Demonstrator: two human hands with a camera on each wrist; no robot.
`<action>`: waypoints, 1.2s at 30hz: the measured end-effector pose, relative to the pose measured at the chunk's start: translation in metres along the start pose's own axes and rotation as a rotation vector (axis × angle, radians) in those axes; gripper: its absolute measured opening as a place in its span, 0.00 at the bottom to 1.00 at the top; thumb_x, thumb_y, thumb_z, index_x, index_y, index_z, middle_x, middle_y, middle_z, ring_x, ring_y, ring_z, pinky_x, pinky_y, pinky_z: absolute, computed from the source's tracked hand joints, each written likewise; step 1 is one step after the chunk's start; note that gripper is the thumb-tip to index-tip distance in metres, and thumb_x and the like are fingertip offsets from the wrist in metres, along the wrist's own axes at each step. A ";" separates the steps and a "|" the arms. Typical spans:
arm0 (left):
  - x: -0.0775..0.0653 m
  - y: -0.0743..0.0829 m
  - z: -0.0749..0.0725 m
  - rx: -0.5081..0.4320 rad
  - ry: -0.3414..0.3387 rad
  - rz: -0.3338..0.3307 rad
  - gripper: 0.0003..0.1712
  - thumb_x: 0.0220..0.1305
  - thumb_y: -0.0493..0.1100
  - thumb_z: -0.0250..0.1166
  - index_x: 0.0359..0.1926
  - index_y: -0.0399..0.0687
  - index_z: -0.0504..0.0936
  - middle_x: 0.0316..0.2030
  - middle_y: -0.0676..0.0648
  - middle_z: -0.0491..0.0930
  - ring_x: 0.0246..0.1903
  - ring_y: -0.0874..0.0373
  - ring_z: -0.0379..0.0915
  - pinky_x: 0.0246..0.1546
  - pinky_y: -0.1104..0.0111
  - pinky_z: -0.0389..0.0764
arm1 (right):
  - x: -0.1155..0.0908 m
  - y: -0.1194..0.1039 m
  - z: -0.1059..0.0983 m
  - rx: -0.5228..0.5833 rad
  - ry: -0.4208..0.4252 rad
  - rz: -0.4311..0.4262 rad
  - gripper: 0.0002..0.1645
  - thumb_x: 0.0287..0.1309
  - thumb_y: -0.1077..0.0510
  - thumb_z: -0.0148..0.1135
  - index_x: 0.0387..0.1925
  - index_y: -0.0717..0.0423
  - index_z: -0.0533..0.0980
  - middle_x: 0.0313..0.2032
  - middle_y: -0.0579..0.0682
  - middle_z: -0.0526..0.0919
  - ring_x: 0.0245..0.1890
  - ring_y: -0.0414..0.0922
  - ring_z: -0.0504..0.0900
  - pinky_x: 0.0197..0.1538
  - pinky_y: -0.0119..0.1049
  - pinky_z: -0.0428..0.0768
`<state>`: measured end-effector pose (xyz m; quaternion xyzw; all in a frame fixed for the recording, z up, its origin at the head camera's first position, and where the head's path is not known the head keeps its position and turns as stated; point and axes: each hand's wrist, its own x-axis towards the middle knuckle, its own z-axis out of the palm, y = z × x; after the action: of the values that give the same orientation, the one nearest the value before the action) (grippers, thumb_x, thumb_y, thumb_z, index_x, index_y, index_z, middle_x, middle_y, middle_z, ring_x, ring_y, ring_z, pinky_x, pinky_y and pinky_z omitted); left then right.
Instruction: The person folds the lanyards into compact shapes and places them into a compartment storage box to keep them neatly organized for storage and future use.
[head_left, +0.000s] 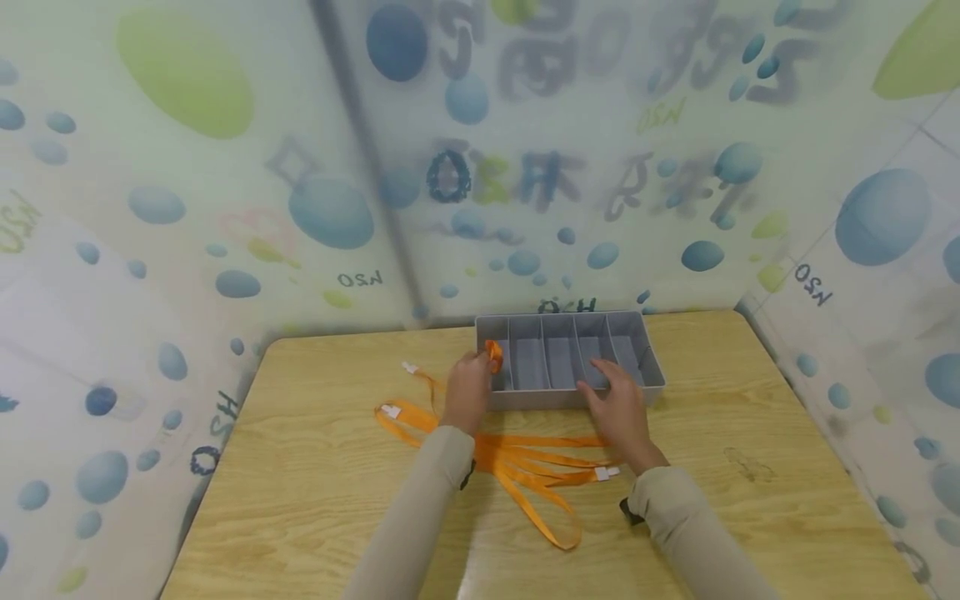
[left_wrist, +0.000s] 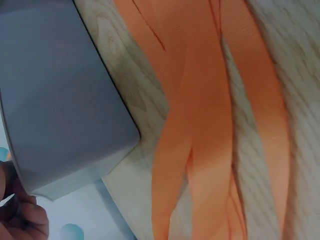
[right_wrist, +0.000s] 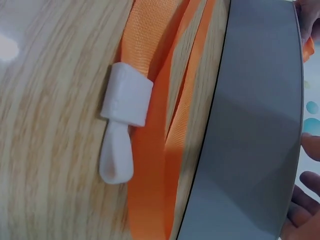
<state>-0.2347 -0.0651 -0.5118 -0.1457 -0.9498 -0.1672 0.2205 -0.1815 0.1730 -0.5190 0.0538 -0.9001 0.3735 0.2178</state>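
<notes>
My left hand (head_left: 468, 387) pinches a folded orange lanyard (head_left: 493, 356) over the leftmost compartment of a grey divided box (head_left: 573, 400). In the left wrist view the fingers (left_wrist: 32, 215) show at the box's corner. My right hand (head_left: 618, 412) is at the front rim on the right side, thumb and fingers spread apart and nothing between them. In front of the box lies a spread of orange lanyards (head_left: 517, 458) with white plastic clips. One clip (right_wrist: 122, 105) shows closely in the right wrist view.
The box stands at the back of a wooden table (head_left: 315, 467), close to a wall (head_left: 480, 167) printed with blue and green drops. Another lanyard's white clip (head_left: 409, 367) lies left of the box. A side wall (head_left: 892, 250) borders the table on the right.
</notes>
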 end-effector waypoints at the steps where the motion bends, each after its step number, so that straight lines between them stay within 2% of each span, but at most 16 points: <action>1: 0.001 0.001 -0.001 -0.014 -0.014 -0.009 0.07 0.56 0.40 0.66 0.29 0.39 0.81 0.21 0.44 0.75 0.22 0.50 0.75 0.24 0.62 0.78 | 0.000 0.000 0.000 -0.004 0.004 -0.005 0.26 0.48 0.58 0.70 0.51 0.61 0.75 0.51 0.61 0.77 0.53 0.57 0.74 0.54 0.53 0.70; 7: 0.003 0.005 -0.007 -0.063 -0.122 -0.073 0.13 0.52 0.47 0.69 0.38 0.46 0.84 0.26 0.47 0.78 0.25 0.54 0.76 0.25 0.64 0.78 | 0.001 0.001 0.001 -0.022 0.015 -0.031 0.25 0.48 0.57 0.70 0.49 0.62 0.76 0.49 0.60 0.78 0.51 0.56 0.75 0.53 0.52 0.72; 11: 0.003 0.006 -0.011 -0.053 -0.173 -0.070 0.21 0.51 0.51 0.70 0.46 0.48 0.82 0.29 0.47 0.79 0.28 0.54 0.76 0.28 0.64 0.79 | 0.000 0.002 0.001 -0.018 0.021 -0.035 0.25 0.48 0.58 0.70 0.49 0.63 0.76 0.49 0.60 0.79 0.50 0.56 0.76 0.52 0.52 0.72; 13: 0.003 0.005 -0.012 -0.082 -0.185 -0.060 0.24 0.52 0.51 0.69 0.50 0.47 0.80 0.32 0.46 0.79 0.29 0.55 0.76 0.29 0.64 0.79 | 0.000 0.002 0.002 -0.015 0.023 -0.034 0.25 0.48 0.58 0.70 0.48 0.63 0.76 0.49 0.60 0.79 0.50 0.56 0.76 0.52 0.52 0.73; 17: 0.001 0.000 -0.014 -0.151 -0.179 -0.026 0.27 0.53 0.52 0.68 0.54 0.48 0.78 0.43 0.44 0.78 0.34 0.55 0.77 0.36 0.63 0.79 | 0.001 0.003 0.002 -0.007 0.033 -0.041 0.24 0.47 0.59 0.70 0.48 0.63 0.77 0.48 0.60 0.79 0.50 0.56 0.76 0.52 0.52 0.73; 19: 0.000 -0.003 -0.016 -0.195 -0.178 -0.031 0.27 0.54 0.53 0.67 0.55 0.50 0.77 0.49 0.45 0.76 0.36 0.56 0.77 0.38 0.63 0.79 | 0.001 0.003 0.002 0.004 0.045 -0.054 0.24 0.46 0.60 0.71 0.47 0.63 0.77 0.48 0.61 0.79 0.50 0.57 0.76 0.52 0.52 0.73; 22: -0.003 -0.008 -0.017 -0.273 -0.134 -0.030 0.27 0.55 0.52 0.67 0.55 0.49 0.78 0.52 0.45 0.75 0.35 0.57 0.77 0.39 0.63 0.78 | 0.001 0.003 0.002 0.024 0.061 -0.064 0.24 0.45 0.61 0.71 0.47 0.63 0.77 0.48 0.61 0.79 0.50 0.56 0.76 0.52 0.52 0.73; 28: -0.012 -0.019 -0.021 -0.406 -0.035 -0.042 0.24 0.56 0.49 0.67 0.53 0.45 0.78 0.49 0.47 0.75 0.19 0.65 0.67 0.21 0.73 0.73 | -0.004 0.001 0.001 0.123 0.137 -0.138 0.24 0.45 0.63 0.71 0.47 0.62 0.78 0.47 0.58 0.80 0.50 0.55 0.76 0.52 0.49 0.73; 30: -0.015 -0.024 -0.023 -0.432 -0.031 -0.047 0.23 0.56 0.47 0.67 0.53 0.44 0.78 0.48 0.48 0.75 0.16 0.66 0.63 0.16 0.74 0.70 | -0.006 -0.002 0.000 0.172 0.159 -0.171 0.23 0.45 0.64 0.71 0.47 0.61 0.78 0.46 0.57 0.81 0.48 0.53 0.78 0.51 0.47 0.74; 32: -0.020 -0.029 -0.024 -0.437 -0.038 -0.048 0.23 0.57 0.48 0.66 0.53 0.44 0.78 0.47 0.48 0.75 0.16 0.66 0.63 0.15 0.74 0.69 | -0.007 -0.006 0.000 0.236 0.161 -0.188 0.23 0.45 0.65 0.71 0.47 0.60 0.78 0.44 0.56 0.82 0.44 0.51 0.79 0.47 0.43 0.75; 36: -0.028 -0.039 -0.026 -0.444 -0.072 -0.045 0.26 0.57 0.53 0.65 0.53 0.46 0.78 0.47 0.49 0.75 0.18 0.65 0.64 0.17 0.74 0.70 | -0.010 -0.017 -0.003 0.360 0.097 -0.179 0.22 0.44 0.67 0.70 0.45 0.61 0.79 0.38 0.58 0.83 0.31 0.48 0.81 0.33 0.36 0.78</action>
<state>-0.2145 -0.1160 -0.5132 -0.1754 -0.9000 -0.3717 0.1454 -0.1667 0.1621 -0.5102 0.1534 -0.7989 0.5098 0.2799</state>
